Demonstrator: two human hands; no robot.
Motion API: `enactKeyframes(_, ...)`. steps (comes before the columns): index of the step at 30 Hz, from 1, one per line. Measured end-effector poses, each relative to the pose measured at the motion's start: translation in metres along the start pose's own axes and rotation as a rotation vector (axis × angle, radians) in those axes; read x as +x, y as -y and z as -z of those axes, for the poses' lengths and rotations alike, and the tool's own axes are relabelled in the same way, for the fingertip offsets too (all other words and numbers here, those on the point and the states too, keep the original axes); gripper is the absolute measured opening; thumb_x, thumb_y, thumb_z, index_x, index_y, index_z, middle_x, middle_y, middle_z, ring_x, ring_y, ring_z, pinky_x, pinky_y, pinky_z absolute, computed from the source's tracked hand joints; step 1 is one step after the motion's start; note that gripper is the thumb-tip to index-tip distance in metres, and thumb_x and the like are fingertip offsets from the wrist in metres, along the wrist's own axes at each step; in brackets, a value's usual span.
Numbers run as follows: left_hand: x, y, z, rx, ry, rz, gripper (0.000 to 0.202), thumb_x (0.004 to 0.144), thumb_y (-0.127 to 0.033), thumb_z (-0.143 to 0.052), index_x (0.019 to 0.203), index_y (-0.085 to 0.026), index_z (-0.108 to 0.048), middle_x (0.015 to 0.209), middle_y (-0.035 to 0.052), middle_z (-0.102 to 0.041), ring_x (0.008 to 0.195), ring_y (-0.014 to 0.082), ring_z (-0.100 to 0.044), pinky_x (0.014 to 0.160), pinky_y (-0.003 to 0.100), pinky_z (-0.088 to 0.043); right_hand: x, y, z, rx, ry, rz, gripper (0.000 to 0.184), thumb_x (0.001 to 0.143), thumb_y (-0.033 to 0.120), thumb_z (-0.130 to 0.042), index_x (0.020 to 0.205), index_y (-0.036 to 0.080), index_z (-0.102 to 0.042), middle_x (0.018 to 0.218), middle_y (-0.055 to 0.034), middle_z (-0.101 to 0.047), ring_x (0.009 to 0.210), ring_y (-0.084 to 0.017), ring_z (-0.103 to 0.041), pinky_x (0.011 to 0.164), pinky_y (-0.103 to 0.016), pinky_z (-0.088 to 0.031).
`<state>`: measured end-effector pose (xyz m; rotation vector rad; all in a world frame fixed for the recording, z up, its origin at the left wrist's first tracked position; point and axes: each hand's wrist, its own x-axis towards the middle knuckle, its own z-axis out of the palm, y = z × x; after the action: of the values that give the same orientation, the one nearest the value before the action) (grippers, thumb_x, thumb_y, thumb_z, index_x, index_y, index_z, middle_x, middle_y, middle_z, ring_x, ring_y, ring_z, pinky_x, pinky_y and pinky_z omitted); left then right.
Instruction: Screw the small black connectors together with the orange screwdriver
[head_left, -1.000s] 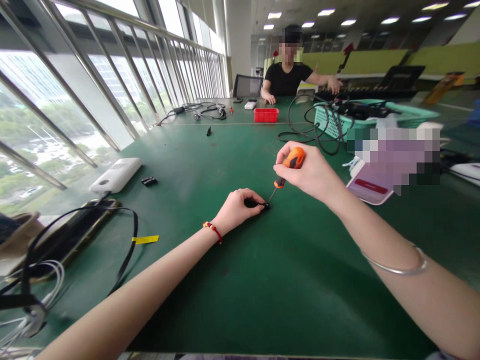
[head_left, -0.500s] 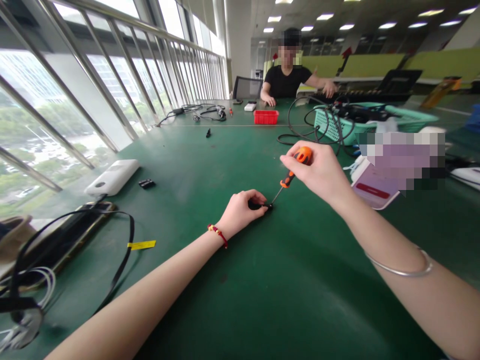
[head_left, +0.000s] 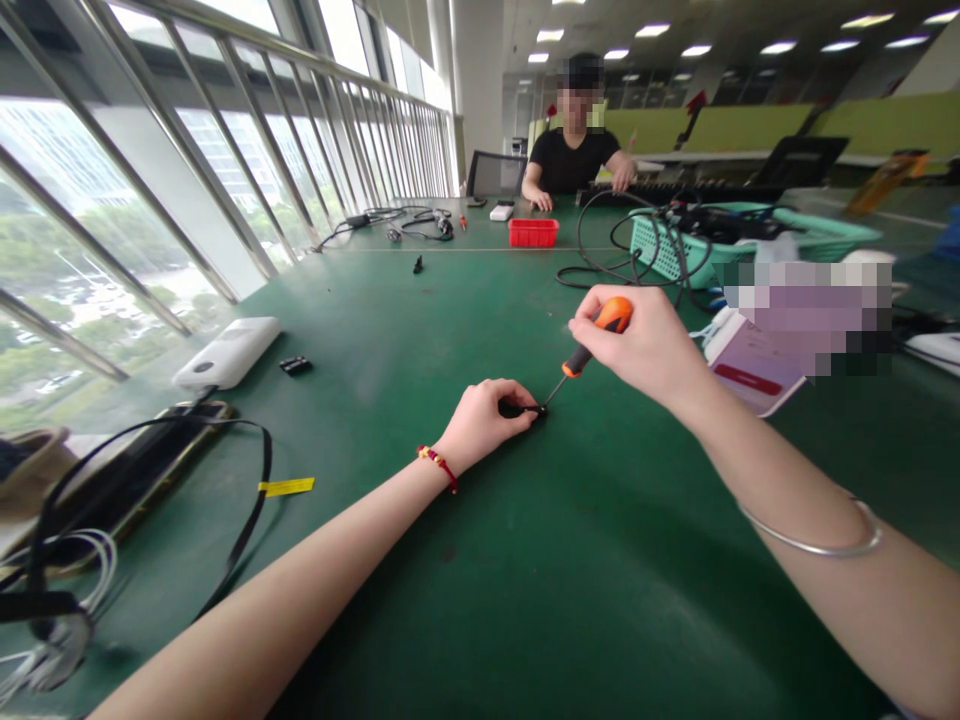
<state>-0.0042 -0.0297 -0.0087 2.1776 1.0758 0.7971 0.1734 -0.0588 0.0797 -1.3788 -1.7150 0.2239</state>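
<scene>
My left hand (head_left: 484, 422) rests on the green table (head_left: 525, 560), its fingers pinched on a small black part (head_left: 517, 409). My right hand (head_left: 641, 345) is closed round an orange-handled screwdriver (head_left: 592, 340), which slants down to the left. The screwdriver's tip touches the black part just beyond my left fingertips. A red bracelet sits on my left wrist and a thin metal bangle on my right forearm.
A white power bank (head_left: 226, 352) and a small black piece (head_left: 295, 365) lie at left, with black cables (head_left: 150, 480) and a yellow tag (head_left: 286, 487) nearer. A red bin (head_left: 532, 232), a teal basket (head_left: 720, 245) of cables and a phone (head_left: 754, 370) lie beyond. A person (head_left: 574, 150) sits at the far end.
My right hand and the screwdriver handle have shifted slightly right, with the tip staying on the part. The person at the far end has drawn an arm in.
</scene>
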Motion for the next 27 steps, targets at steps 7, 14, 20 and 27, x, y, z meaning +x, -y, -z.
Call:
enactKeyframes(7,-0.0008,-0.0025,0.0004,0.012,-0.007,0.012,0.009,0.073,-0.022,-0.064,0.079,-0.017,-0.069,0.081,0.0013,-0.072,0.077,0.015,-0.065,0.073,0.024,-0.051,0.0004,0.0018,0.0023,0.025,0.018,-0.022,0.012,0.063,0.022,-0.054,0.053,0.019,-0.05,0.048,0.0034,-0.042,0.047,-0.009,-0.035,0.049,-0.027,-0.025)
enactKeyframes(14,-0.0007,-0.0017,-0.0001,0.036,-0.013,-0.014,0.01,0.074,-0.023,-0.063,0.079,-0.018,-0.07,0.082,0.0014,-0.072,0.077,0.0155,-0.065,0.074,0.026,-0.051,0.0017,-0.0018,0.0021,0.099,0.058,0.012,0.008,0.065,0.023,-0.059,0.065,0.019,-0.052,0.058,0.002,-0.048,0.053,-0.011,-0.04,0.05,-0.026,-0.029)
enactKeyframes(20,-0.0012,-0.0032,-0.0001,0.045,-0.016,-0.018,0.009,0.074,-0.021,-0.063,0.079,-0.018,-0.069,0.08,0.0007,-0.071,0.076,0.0148,-0.064,0.073,0.025,-0.05,-0.0002,-0.002,0.001,0.023,0.011,-0.013,0.03,0.074,0.044,-0.06,0.06,0.019,-0.051,0.053,0.0012,-0.047,0.052,-0.011,-0.04,0.051,-0.026,-0.029)
enactKeyframes(27,-0.0017,-0.0027,-0.0005,0.057,-0.026,-0.023,0.008,0.074,-0.021,-0.063,0.078,-0.018,-0.069,0.08,0.0004,-0.071,0.075,0.0144,-0.064,0.07,0.024,-0.049,0.0018,-0.0039,0.0005,0.127,0.041,0.001,0.014,0.067,0.027,-0.065,0.07,0.02,-0.053,0.058,0.0036,-0.048,0.052,-0.01,-0.041,0.052,-0.025,-0.032)
